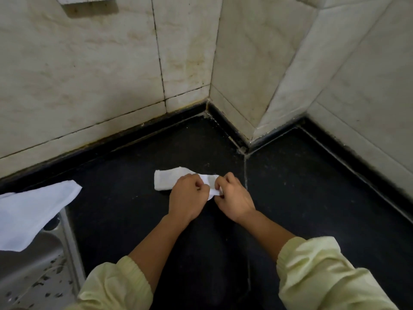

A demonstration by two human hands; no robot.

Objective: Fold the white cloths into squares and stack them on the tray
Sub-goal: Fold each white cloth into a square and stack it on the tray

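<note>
Both working — my left hand (186,198) and right hand (234,198) are pinching the white cloth (167,181) at its right end, fingers clamped.

Nothing to read here: no lettering, label, brand or number shows on the folded cloth (169,181), the loose cloth (33,213) at the counter's (134,186) left edge, the wall tiles (89,74) or the sleeves (324,271).

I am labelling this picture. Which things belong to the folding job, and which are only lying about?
Job: small cloth, pinched by left hand and right hand; second cloth at left; steel surface under it, maybe the tray.
Only there: counter; tiled wall; shelf at top left.
</note>
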